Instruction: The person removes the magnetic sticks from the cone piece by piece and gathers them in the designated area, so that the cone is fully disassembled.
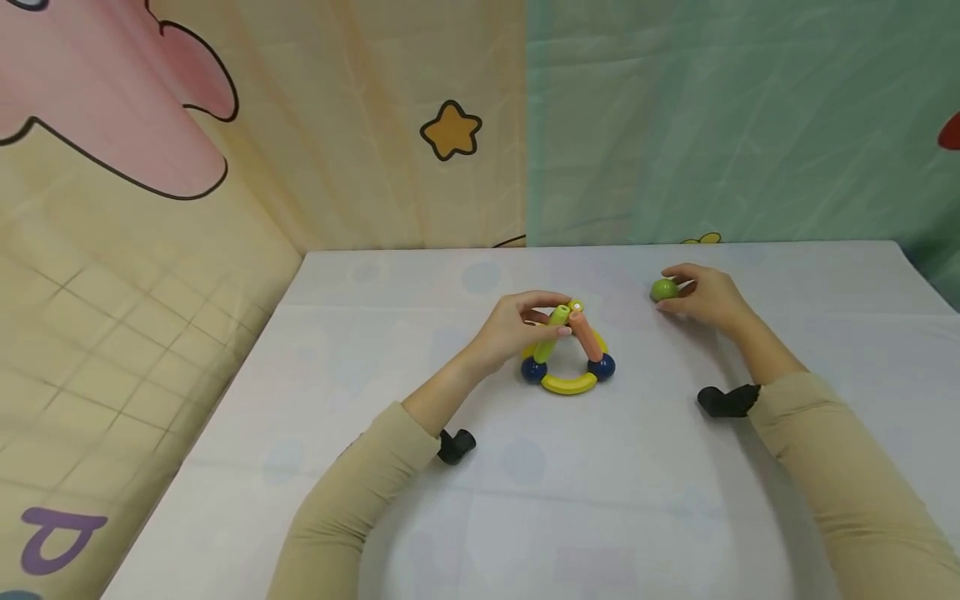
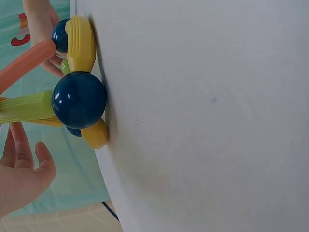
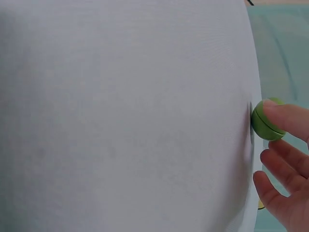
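Note:
A toy frame of rods and balls stands on the table. Its base has curved yellow rods (image 1: 568, 385) and dark blue balls (image 2: 79, 100). From those balls a light green rod (image 1: 544, 346), an orange rod (image 1: 587, 337) and a yellow one lean inward, their upper ends close together. My left hand (image 1: 513, 329) holds the green rod near its top, thumb in front and fingers behind. Farther right, my right hand (image 1: 708, 296) pinches a green ball (image 3: 266, 123) between thumb and fingers, at or just above the tabletop.
A white cloth covers the table (image 1: 600, 500), with its far edge close behind both hands. Printed curtains (image 1: 360, 125) hang behind and to the left. Black wrist mounts (image 1: 727, 402) stick out from the sleeves, low over the cloth.

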`<state>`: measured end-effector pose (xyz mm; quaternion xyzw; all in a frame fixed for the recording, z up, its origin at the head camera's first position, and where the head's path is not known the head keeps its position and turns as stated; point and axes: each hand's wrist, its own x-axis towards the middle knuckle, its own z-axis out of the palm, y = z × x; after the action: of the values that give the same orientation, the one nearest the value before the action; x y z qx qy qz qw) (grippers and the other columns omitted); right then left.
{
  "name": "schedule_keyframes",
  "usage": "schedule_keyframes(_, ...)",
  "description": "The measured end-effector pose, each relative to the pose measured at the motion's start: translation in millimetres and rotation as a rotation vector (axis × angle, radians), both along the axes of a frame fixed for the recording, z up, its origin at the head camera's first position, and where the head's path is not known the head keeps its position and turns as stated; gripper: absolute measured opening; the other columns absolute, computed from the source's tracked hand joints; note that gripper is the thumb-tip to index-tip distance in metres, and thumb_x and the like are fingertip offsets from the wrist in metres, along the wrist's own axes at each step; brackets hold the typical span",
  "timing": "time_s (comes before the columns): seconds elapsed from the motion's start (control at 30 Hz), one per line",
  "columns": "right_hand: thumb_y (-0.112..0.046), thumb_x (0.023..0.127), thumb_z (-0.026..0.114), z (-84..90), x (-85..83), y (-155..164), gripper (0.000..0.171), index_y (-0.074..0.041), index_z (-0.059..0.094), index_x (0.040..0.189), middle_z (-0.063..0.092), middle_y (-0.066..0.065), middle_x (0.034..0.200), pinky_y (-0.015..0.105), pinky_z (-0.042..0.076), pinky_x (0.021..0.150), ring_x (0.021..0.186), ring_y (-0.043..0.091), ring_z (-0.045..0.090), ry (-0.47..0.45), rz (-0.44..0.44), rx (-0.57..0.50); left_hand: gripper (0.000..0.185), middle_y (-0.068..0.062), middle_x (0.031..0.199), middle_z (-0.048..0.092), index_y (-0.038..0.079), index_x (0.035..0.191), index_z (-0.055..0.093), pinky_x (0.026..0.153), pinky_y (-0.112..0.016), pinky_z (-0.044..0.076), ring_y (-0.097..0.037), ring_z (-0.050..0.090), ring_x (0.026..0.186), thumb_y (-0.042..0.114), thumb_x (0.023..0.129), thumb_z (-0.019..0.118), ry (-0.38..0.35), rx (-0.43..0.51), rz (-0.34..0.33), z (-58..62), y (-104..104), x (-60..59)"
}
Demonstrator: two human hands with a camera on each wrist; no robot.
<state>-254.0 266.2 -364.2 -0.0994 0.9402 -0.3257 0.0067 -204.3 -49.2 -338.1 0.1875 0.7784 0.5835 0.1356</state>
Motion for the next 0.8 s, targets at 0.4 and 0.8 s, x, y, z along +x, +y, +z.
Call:
schedule_keyframes(0.4, -0.023, 0.084, 0.071, 18.1, 14.7, 3, 0.057, -0.002, 0.047, 0.131, 0.048, 0.022, 0.128, 0.055, 0.037, 0.089, 0.116, 0.039, 0.043, 0.011, 0.006, -0.040, 0.046, -0.002, 0.124, 0.058, 0.012, 0.125, 0.060, 0.078, -0.027, 0.050, -0.020, 0.056, 0.102, 0.016, 0.081, 0.074, 0.004, -0.002, -0.004, -4.2, -9, -0.7)
schedule_keyframes(0.8, -0.021, 0.083, 0.072, 31.8, 39.5, -9, 0.049, -0.004, 0.055, 0.125, 0.055, 0.014, 0.123, 0.029, 0.044, 0.084, 0.105, 0.025, 0.049, 0.072, 0.071, -0.112, 0.048, 0.004, 0.124, 0.058, 0.009, 0.124, 0.060, 0.084, -0.033, 0.047, -0.021, 0.053, 0.109, 0.016, 0.079, 0.075, 0.047, -0.119, -0.006, -10.7, -33, 2.7)
